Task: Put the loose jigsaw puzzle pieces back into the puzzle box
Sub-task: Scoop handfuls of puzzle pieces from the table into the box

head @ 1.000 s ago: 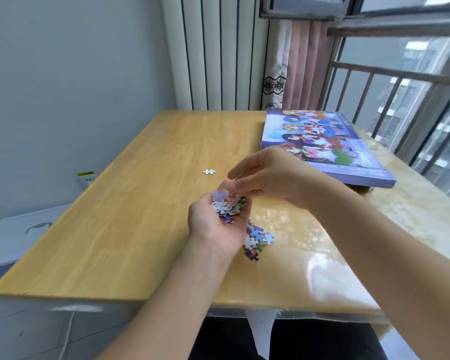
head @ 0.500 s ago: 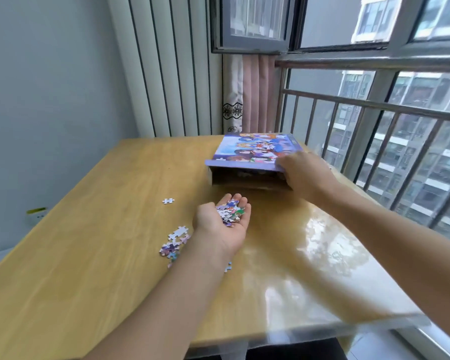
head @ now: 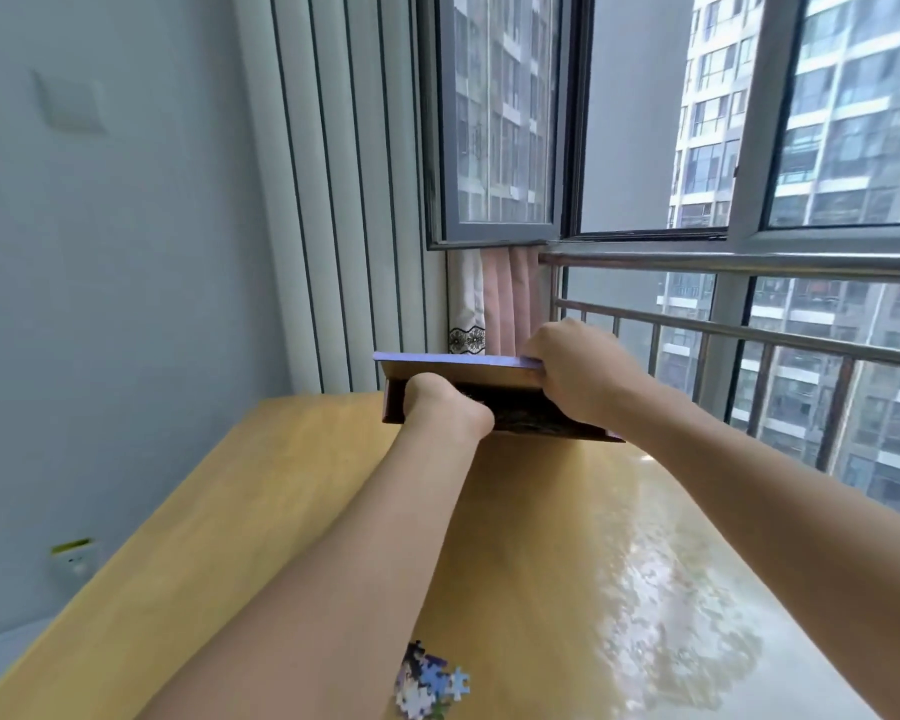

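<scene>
One puzzle box (head: 489, 402) sits at the frame's centre, at the far end of the wooden table (head: 219, 537): a flat box, its lilac lid (head: 453, 362) raised over a dark brown-walled tray. Two hands are on it. The right hand (head: 575, 379) curls round the lid's right corner, gripping it. The left hand (head: 437, 402) reaches into the gap under the lid; its fingers are hidden, so their state cannot be told. One small heap of loose puzzle pieces (head: 430, 685), blue, white and dark, lies at the bottom centre; its count is unclear.
</scene>
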Demonstrator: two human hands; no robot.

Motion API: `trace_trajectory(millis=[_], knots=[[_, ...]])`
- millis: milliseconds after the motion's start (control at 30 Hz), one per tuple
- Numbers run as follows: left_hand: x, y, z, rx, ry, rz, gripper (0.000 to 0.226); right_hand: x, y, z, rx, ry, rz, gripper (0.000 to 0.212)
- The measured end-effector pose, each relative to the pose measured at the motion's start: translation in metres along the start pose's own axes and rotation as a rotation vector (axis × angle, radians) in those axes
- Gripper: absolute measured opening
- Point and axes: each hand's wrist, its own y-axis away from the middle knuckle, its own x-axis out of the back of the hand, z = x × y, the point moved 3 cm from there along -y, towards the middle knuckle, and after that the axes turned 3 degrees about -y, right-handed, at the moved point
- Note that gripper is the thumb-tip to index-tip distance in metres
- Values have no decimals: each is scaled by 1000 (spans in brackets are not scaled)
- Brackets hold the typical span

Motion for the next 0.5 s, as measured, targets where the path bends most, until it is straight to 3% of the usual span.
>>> trace_trajectory(millis=[67,200,300,500], knots=[[-5,-3,3,-25,16,38,30,3,-1,0,-3,0,0,26],[-13,-17,6,-42,44,-88,32,13,-5,-2,1,-42,34,32],[-17,-25,4,-39,-8,-167,34,18,-7,-5,14,-41,54,37],[0,-39,16,-18,-209,-141,47,11,1,-7,18,-59,26,37]])
